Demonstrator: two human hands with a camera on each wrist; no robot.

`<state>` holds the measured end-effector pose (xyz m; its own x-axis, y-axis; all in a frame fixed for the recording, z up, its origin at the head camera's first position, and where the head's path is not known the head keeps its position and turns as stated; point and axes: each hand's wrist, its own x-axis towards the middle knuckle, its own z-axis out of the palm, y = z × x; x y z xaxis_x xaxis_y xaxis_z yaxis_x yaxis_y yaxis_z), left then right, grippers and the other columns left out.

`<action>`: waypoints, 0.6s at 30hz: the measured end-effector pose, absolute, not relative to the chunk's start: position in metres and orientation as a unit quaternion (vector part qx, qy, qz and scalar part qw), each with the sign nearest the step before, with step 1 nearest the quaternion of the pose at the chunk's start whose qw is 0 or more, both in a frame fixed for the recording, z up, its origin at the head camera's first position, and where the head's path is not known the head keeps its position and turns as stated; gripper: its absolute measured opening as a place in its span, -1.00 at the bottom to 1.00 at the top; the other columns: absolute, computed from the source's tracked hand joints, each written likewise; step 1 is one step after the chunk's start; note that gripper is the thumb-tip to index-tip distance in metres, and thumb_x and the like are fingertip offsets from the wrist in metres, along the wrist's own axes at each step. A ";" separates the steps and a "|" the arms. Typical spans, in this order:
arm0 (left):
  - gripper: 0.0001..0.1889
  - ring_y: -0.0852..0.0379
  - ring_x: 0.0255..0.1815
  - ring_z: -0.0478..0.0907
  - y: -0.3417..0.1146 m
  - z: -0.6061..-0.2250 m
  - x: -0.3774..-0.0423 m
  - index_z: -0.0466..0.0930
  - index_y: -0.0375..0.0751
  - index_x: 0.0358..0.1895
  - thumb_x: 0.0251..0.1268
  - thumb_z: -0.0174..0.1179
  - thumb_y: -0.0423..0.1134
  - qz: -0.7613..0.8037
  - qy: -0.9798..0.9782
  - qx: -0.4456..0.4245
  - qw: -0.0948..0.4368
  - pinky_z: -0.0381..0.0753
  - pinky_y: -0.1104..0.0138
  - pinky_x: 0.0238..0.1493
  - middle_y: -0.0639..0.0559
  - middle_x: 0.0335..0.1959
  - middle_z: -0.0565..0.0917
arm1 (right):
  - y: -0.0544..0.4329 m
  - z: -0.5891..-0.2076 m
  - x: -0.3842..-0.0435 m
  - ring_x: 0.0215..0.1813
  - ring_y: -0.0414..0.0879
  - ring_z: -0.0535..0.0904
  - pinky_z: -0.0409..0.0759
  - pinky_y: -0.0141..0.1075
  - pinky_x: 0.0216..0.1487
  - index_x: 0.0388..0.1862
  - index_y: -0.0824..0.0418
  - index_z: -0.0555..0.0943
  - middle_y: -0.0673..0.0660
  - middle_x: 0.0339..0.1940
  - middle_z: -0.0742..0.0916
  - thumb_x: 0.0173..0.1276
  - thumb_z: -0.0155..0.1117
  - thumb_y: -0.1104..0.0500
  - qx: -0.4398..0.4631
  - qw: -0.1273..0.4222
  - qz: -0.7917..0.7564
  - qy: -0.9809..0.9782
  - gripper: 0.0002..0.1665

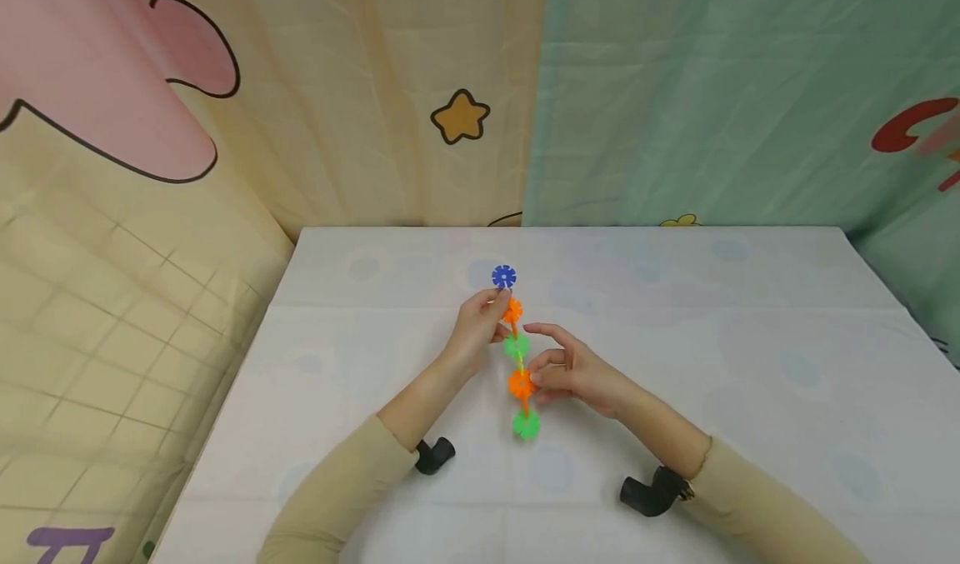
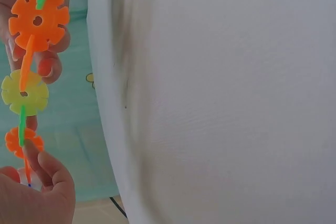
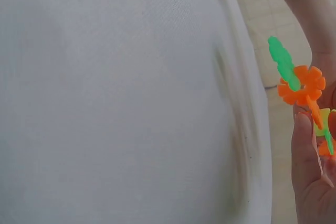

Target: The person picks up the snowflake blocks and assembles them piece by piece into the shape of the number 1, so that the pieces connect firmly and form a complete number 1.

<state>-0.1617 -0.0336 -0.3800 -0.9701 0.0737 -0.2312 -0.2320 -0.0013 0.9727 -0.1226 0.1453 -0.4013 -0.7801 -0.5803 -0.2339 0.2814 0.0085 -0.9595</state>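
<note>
A chain of notched plastic discs hangs upright over the table. From its top run a blue disc [image 1: 504,277], an orange disc [image 1: 513,310], a green disc [image 1: 516,345], a second orange disc [image 1: 521,383] and a bottom green disc [image 1: 527,425], with thin edge-on discs between some. Near the top, my left hand [image 1: 474,326] pinches the chain with thumb and fingers just below the blue disc. Lower down, my right hand [image 1: 577,372] holds the second orange disc by its right side, index finger stretched out towards the chain. Fingers partly hide the joints.
A white cloth covers the table [image 1: 360,331] beneath both hands. Black wrist-worn camera mounts [image 1: 651,494] stick out below the forearms. Printed curtains [image 1: 675,89] hang behind the table's far edge and at its sides.
</note>
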 end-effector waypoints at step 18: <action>-0.57 0.21 -0.48 0.47 -0.024 -0.392 -0.202 0.34 -0.30 0.29 0.42 0.00 -0.25 0.672 0.728 -0.019 0.135 0.54 0.41 -0.29 -0.09 -0.29 0.57 | 0.146 -0.404 -0.149 -0.35 -0.10 0.57 0.63 -0.27 -0.23 0.41 0.22 0.12 0.11 -0.33 0.54 0.26 0.02 0.49 -0.093 0.257 -0.668 0.692 -0.26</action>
